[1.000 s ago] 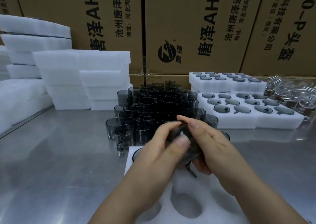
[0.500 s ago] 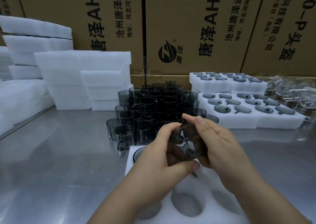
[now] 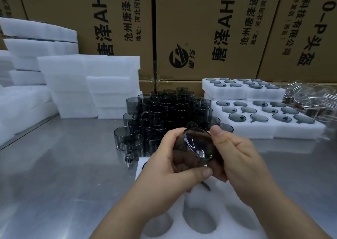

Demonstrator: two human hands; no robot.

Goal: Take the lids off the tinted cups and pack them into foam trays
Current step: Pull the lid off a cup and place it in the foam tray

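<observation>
Holds the tinted cup [image 3: 195, 147] just above the foam tray [image 3: 215, 207], now raised and tipped up. Wraps it in the left hand [image 3: 164, 164], pinches its rim with the right hand [image 3: 242, 156]; probably still loosening the lid.

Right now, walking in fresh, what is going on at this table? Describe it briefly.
A person holds one tinted cup on its side in both hands, with the left hand around its body and the right hand at its edge. It is above a foam tray with empty pockets. More cups stand clustered behind, and filled foam trays sit to the right.
</observation>
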